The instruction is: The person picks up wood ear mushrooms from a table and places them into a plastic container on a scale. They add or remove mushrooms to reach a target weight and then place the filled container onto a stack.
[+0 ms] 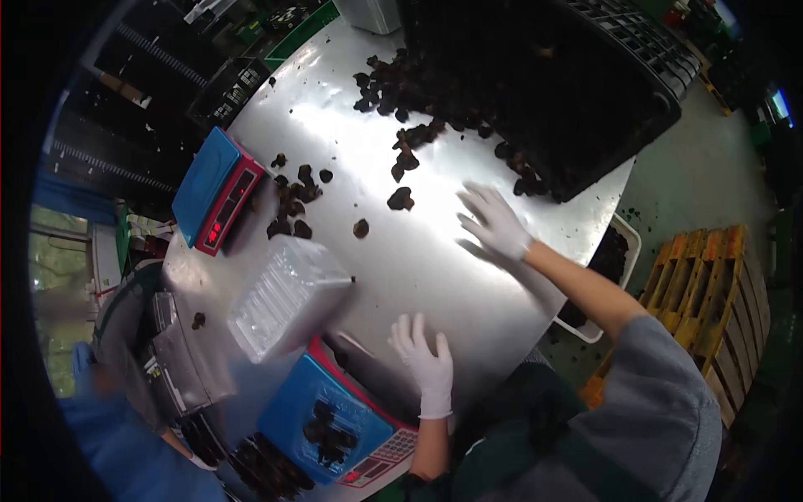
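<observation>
My right hand (495,222), in a white glove, hovers over the metal table (376,276) with fingers spread and nothing in it. Nearer to me my left hand (424,356), also gloved, has its fingers apart and is empty. Beside it is a blue and red scale (288,410) with a clear tray of dark pieces (329,432) on its plate. A stack of clear plastic trays (288,297) rests left of my hands. Loose dark pieces (401,198) lie beyond my right hand, near a large tipped black crate (585,125).
A second scale (213,192) stands at the table's far left. A co-worker's gloved hand (202,463) shows at lower left by dark packed trays (263,468). A white bin (623,251) and wooden pallets (703,293) are on the right.
</observation>
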`<state>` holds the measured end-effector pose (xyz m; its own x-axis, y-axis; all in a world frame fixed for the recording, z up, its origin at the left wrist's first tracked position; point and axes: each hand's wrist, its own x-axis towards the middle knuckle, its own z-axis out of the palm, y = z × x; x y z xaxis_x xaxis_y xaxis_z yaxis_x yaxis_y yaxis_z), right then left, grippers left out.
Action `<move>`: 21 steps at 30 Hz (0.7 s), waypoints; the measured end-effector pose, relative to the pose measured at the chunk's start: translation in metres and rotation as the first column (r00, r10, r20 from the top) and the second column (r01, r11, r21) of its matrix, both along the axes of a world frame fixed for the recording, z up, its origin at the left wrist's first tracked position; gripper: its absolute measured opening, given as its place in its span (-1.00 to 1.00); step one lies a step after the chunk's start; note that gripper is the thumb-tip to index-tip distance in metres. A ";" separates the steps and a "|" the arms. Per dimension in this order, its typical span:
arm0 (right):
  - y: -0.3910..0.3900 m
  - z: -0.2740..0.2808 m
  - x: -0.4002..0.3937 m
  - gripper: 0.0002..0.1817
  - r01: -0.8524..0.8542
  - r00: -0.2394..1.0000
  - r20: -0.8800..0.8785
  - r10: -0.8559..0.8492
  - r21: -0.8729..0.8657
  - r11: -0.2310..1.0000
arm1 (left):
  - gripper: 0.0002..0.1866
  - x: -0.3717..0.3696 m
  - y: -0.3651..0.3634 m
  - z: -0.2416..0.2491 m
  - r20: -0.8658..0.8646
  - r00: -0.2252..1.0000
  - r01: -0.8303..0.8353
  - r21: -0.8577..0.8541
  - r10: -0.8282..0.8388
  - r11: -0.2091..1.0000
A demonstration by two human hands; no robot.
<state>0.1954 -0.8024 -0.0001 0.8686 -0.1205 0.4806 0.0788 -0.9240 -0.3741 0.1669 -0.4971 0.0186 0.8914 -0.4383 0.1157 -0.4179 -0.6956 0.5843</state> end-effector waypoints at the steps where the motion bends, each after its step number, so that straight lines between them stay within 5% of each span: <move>1: -0.015 -0.004 0.047 -0.44 0.045 0.999 0.024 -0.048 0.096 0.994 | -0.43 0.010 -0.008 -0.012 0.029 0.997 -0.080 0.059 0.078 0.995; 3: -0.048 -0.011 0.138 -0.33 0.157 0.983 0.035 -0.180 0.343 0.926 | -0.37 0.031 -0.016 -0.031 0.113 0.985 -0.149 0.154 0.132 0.977; 5: -0.068 -0.001 0.195 -0.22 0.412 0.908 -0.180 -0.378 0.218 0.885 | -0.35 0.044 -0.017 -0.040 0.138 0.977 -0.189 0.197 0.163 0.962; 7: -0.071 -0.018 0.223 -0.20 0.470 0.868 -0.204 -0.453 0.043 0.882 | -0.37 0.041 -0.018 -0.040 0.088 0.978 -0.203 0.188 0.189 0.961; 8: -0.064 -0.030 0.222 -0.30 0.426 0.895 -0.157 -0.417 0.021 0.905 | -0.37 0.039 -0.015 -0.040 0.078 0.978 -0.203 0.192 0.191 0.960; 9: -0.062 -0.036 0.222 -0.40 0.321 0.909 -0.259 -0.326 -0.062 0.945 | -0.37 0.040 -0.016 -0.041 0.070 0.979 -0.203 0.192 0.193 0.960; 11: -0.054 -0.010 0.198 -0.41 0.063 0.855 -0.518 -0.017 0.072 0.995 | -0.38 0.041 -0.013 -0.041 0.064 0.979 -0.204 0.206 0.195 0.957; 13: -0.071 -0.001 0.183 -0.47 0.036 0.929 -0.367 0.057 0.242 0.970 | -0.38 0.042 -0.015 -0.043 0.069 0.978 -0.210 0.228 0.199 0.951; 15: -0.133 0.040 0.210 -0.54 0.061 0.955 -0.298 -0.002 0.188 0.980 | -0.40 0.044 -0.021 -0.040 0.080 0.977 -0.210 0.245 0.197 0.946; 16: -0.149 0.028 0.224 -0.41 0.286 0.958 -0.033 -0.286 0.018 0.958 | -0.40 0.043 -0.017 -0.037 0.082 0.979 -0.200 0.268 0.185 0.942; 17: -0.164 0.015 0.238 -0.27 0.554 0.813 0.233 -0.533 -0.030 0.832 | -0.41 0.043 -0.015 -0.037 0.076 0.981 -0.194 0.265 0.180 0.944; 18: -0.191 -0.011 0.255 -0.20 0.689 0.722 0.259 -0.642 -0.183 0.701 | -0.41 0.043 -0.015 -0.038 0.074 0.980 -0.197 0.257 0.184 0.946; 21: -0.197 -0.026 0.248 -0.34 0.509 0.817 -0.218 -0.533 -0.162 0.846 | -0.41 0.043 -0.014 -0.040 0.078 0.979 -0.201 0.248 0.187 0.948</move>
